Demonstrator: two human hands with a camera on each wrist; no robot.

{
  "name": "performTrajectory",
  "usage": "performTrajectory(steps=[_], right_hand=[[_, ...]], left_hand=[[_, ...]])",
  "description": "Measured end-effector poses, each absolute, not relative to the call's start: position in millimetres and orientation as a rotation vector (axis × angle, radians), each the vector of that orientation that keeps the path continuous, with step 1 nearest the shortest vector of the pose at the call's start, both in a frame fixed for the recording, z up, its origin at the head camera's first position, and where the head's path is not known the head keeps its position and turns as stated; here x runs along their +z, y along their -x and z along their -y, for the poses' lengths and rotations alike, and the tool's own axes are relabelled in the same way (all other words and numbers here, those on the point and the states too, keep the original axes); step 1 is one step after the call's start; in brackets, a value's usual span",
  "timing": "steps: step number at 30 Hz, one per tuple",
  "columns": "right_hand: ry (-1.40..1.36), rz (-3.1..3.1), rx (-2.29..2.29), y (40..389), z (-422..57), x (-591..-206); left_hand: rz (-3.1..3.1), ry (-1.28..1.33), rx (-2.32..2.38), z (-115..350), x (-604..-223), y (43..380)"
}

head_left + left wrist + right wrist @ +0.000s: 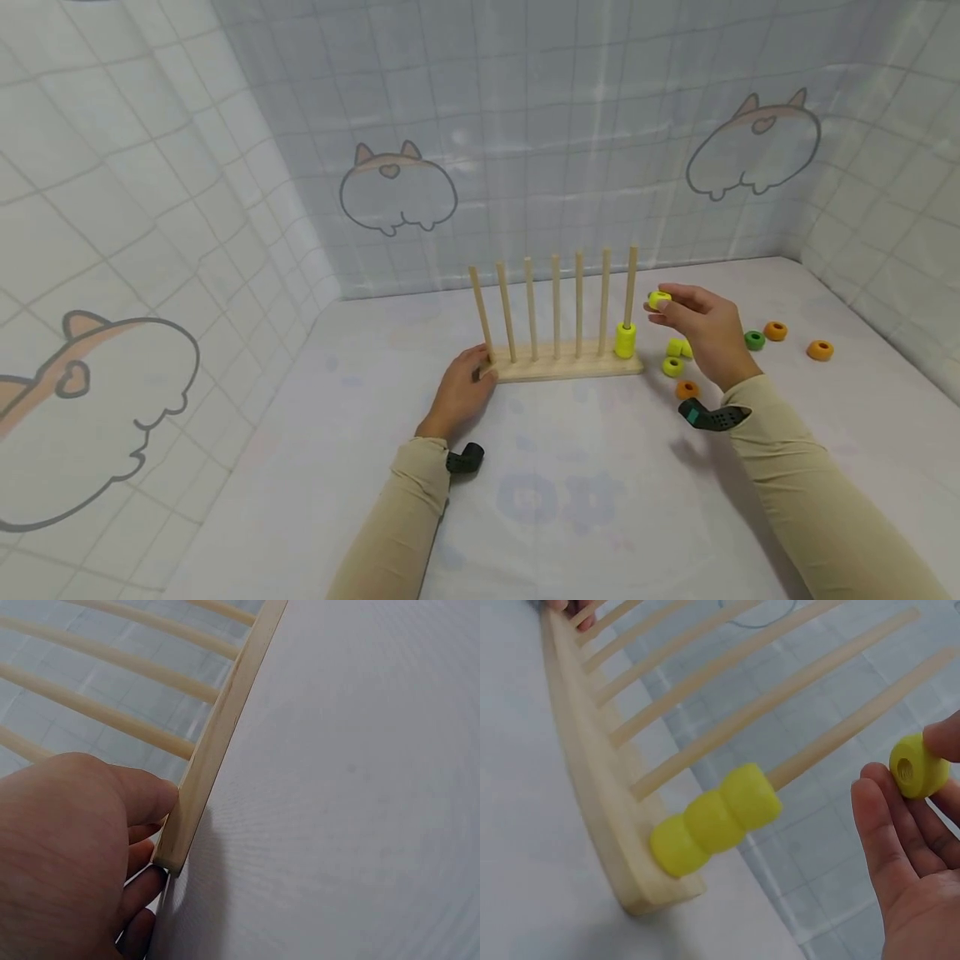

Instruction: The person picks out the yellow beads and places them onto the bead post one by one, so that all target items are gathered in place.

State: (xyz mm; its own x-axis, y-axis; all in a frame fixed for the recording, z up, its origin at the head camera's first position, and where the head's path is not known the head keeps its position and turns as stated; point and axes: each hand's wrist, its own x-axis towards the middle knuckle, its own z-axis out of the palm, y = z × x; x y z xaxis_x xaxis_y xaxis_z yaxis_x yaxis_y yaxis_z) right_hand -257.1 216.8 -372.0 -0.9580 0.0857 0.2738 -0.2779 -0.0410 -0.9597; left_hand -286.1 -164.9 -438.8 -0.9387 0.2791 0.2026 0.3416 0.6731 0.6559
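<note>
From the head view, a wooden rack stands on the counter, its seven pegs upright or slightly tilted. The left hand has its grip on the rack's left end. The right hand pinches a yellow bead in its grip, raised just right of the rightmost peg. Low on that peg sits a yellow stack. Loose yellow beads, a green bead and orange beads lie near the right hand.

In the left wrist view, the thumb touches the rack near its end.

In the right wrist view, the stack is three touching beads; the pinched bead is apart from the peg, its hole showing.
</note>
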Motion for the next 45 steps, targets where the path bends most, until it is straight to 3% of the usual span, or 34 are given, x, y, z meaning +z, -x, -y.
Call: performTrajectory(steps=[45], right_hand=[[-0.308, 1.915, 2.069, 270, -207, -329]], left_hand=[[2.800, 0.492, -1.117, 161, -438, 282]])
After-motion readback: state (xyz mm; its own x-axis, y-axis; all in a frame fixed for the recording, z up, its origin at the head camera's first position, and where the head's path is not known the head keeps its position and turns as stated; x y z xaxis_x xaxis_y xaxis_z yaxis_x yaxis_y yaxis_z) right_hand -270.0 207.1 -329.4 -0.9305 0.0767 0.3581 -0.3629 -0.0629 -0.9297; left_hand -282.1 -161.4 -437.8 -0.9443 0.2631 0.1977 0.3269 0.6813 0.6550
